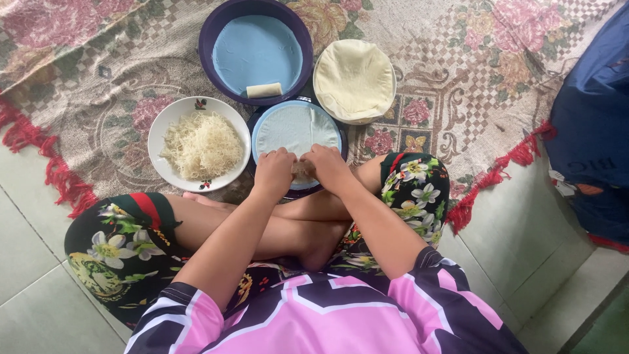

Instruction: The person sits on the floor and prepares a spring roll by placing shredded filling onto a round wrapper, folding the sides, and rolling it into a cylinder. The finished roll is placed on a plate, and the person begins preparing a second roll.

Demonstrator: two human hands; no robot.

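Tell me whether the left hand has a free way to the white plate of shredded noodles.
Probably yes: the left hand sits right beside the white plate of shredded noodles, with nothing visible between them.

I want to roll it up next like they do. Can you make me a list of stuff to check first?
1. Both hands on the wrapper: ok. The left hand and right hand pinch the near edge of the thin wrapper.
2. Wrapper lies flat on the blue plate: ok, as far as its uncovered part shows.
3. Filling tucked under the fold: cannot tell, the fingers hide it.
4. More filling close by: ok. The white plate of shredded noodles sits beside the left hand.
5. Spare wrappers ready: ok. A stack of round wrappers lies behind the plate, to the right.
6. Place for finished rolls: ok. One roll lies in the dark bowl.
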